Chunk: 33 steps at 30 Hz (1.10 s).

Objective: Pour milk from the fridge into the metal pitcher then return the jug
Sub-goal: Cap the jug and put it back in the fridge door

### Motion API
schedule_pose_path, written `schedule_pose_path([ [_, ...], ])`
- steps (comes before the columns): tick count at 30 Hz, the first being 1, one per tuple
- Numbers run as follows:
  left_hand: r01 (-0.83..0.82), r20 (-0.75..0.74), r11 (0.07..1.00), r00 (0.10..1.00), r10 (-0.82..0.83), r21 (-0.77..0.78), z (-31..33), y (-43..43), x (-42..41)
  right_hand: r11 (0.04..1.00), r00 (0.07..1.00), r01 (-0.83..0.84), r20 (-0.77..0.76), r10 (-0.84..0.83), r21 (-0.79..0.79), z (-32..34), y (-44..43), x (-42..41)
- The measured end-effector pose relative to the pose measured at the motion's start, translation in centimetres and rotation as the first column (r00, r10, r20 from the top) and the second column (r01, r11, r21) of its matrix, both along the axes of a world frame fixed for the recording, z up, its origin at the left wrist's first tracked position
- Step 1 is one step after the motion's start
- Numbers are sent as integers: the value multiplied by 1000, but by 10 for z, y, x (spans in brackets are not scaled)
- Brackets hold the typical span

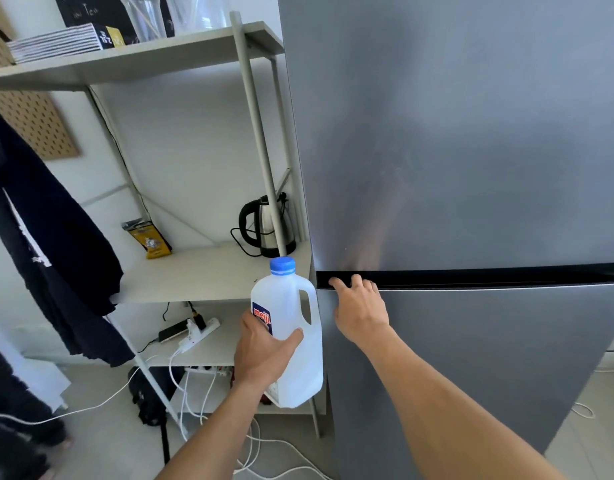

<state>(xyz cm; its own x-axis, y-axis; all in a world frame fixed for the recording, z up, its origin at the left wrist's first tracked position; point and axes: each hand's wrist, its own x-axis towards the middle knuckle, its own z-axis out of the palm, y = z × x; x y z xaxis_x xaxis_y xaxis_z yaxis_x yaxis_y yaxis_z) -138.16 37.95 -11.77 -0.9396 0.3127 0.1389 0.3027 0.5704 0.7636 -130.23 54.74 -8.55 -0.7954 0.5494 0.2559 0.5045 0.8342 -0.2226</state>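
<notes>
My left hand [264, 355] grips a translucent white milk jug [291, 341] with a blue cap and a red and blue label, holding it upright around its body just left of the fridge. The grey two-door fridge [471, 150] fills the right side, both doors shut. My right hand [359, 306] rests on the top left corner of the lower door, fingertips curled into the dark gap between the doors. No metal pitcher is in view.
A white metal shelf unit [201, 271] stands left of the fridge with an electric kettle [269, 230] and a yellow bag [151, 240]. Power strips and white cables [194, 341] lie on lower shelves and floor. Dark clothing [56, 254] hangs at left.
</notes>
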Motion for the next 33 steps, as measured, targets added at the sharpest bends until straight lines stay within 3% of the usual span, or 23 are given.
schedule_pose_path([
  [4,-4,26,1000,1000,4,0,2,-17,4,999,1000,-9,-10,9,-38,2,-3,3],
  [9,32,-18,998,999,-33,-51,3,-36,10,998,990,-28,-137,20,-52,-9,-24,34],
  [13,66,-95,995,993,-73,-74,5,-49,28,989,979,-45,-203,15,-143,-13,-45,67],
  [21,115,-87,991,989,-120,-62,3,-81,84,959,951,-46,-307,-44,-279,-10,-88,142],
  [25,134,-71,988,988,-140,-77,-2,-96,117,933,930,35,-330,-161,-357,-4,-106,182],
  [33,188,-10,972,981,-192,-143,-16,-116,173,807,787,149,-426,-447,-571,12,-101,261],
])
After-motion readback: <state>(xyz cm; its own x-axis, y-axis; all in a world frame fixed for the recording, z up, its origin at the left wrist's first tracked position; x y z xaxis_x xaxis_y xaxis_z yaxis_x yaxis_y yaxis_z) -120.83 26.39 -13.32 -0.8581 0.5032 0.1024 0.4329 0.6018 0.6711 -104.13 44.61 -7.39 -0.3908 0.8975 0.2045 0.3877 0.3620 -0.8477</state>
